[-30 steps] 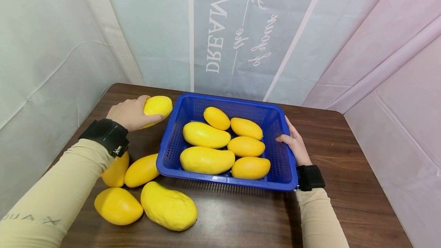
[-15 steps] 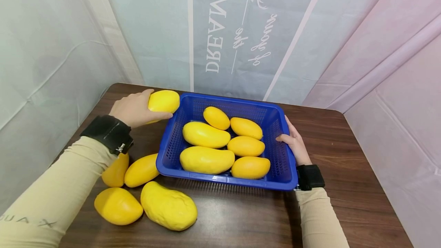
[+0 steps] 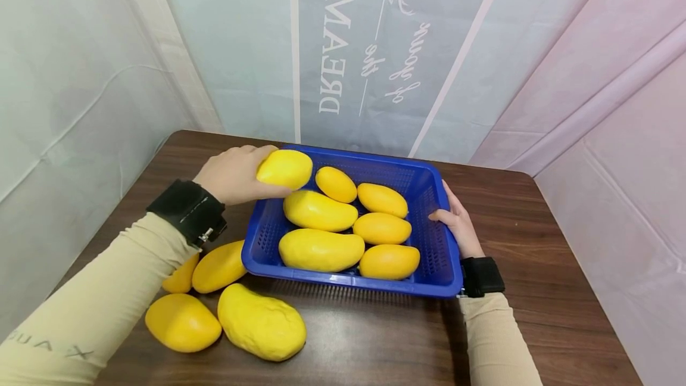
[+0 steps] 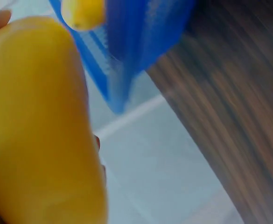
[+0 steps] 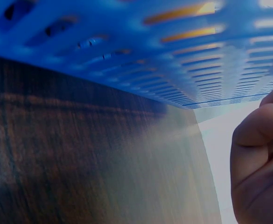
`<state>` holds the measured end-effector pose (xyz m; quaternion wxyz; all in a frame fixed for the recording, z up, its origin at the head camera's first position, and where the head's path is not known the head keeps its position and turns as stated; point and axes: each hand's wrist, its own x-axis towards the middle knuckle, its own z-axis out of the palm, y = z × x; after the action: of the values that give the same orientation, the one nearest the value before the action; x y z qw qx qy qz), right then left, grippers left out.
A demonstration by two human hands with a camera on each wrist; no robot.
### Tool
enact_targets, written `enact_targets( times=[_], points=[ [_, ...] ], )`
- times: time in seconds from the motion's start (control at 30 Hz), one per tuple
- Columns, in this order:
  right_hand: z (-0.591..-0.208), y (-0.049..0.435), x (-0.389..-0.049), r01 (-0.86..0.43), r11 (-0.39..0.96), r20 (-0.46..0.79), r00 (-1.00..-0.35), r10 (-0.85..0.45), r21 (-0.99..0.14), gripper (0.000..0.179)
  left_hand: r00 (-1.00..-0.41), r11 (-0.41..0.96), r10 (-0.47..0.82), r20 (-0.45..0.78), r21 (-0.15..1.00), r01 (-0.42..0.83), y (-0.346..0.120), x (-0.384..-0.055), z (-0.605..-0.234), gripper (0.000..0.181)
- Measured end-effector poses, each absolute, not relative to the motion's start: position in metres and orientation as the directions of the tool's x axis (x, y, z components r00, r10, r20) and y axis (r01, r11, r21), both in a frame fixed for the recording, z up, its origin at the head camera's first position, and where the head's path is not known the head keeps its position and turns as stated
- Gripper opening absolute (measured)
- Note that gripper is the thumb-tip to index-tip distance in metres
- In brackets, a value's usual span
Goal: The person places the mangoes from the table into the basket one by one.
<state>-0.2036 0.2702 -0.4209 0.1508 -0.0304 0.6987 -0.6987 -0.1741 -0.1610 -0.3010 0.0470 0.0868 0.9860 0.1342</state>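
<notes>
My left hand (image 3: 233, 176) grips a yellow mango (image 3: 286, 170) above the left back corner of a blue plastic basket (image 3: 343, 279). In the left wrist view that mango (image 4: 38, 121) fills the left side, with fingertips showing past its edges. Inside the basket lie several mangoes, among them a large yellow one (image 3: 321, 250) at the front and a smaller orange-yellow one (image 3: 389, 261) beside it. My right hand (image 3: 457, 222) holds the basket's right rim, thumb over the inside. From the right wrist, the slotted basket wall (image 5: 197, 60) shows above the curled fingers (image 5: 255, 135).
On the brown wooden table (image 3: 375, 338), several more mangoes lie left of and in front of the basket, including a big lumpy one (image 3: 261, 321) and a rounder one (image 3: 183, 322). A grey printed curtain (image 3: 354, 46) hangs behind the table's far edge.
My left hand has carried the mango rightward, from beside the basket to over its left back corner. The right hand and the basket have stayed in place.
</notes>
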Motion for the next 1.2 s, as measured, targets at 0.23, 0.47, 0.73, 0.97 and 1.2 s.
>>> enact_targets(
  times=[0.23,0.47,0.73,0.97,1.2],
  points=[
    [-0.422,0.27,-0.204,0.164,0.024,-0.165,-0.954,-0.25,-0.986,0.079,-0.958,0.943,0.267,-0.101,0.233,0.238,-0.136,-0.169,-0.297,0.09],
    [-0.421,0.27,-0.203,0.16,0.008,-0.157,-0.954,-0.256,-0.987,0.08,-0.94,0.94,0.323,-0.111,0.153,0.305,-0.115,-0.167,-0.293,0.095],
    [-0.422,0.27,-0.204,0.158,0.005,-0.154,-0.954,-0.258,-0.987,0.08,-0.919,0.929,0.37,-0.133,0.064,0.365,-0.098,-0.166,-0.288,0.095],
    [-0.422,0.27,-0.204,0.169,-0.017,-0.159,-0.952,-0.262,-0.986,0.081,-0.895,0.912,0.407,-0.181,0.025,0.41,-0.084,-0.171,-0.293,0.094],
    [-0.421,0.27,-0.203,0.172,-0.031,-0.158,-0.952,-0.262,-0.985,0.081,-0.883,0.91,0.403,-0.241,0.008,0.414,-0.071,-0.176,-0.302,0.091]
  ],
)
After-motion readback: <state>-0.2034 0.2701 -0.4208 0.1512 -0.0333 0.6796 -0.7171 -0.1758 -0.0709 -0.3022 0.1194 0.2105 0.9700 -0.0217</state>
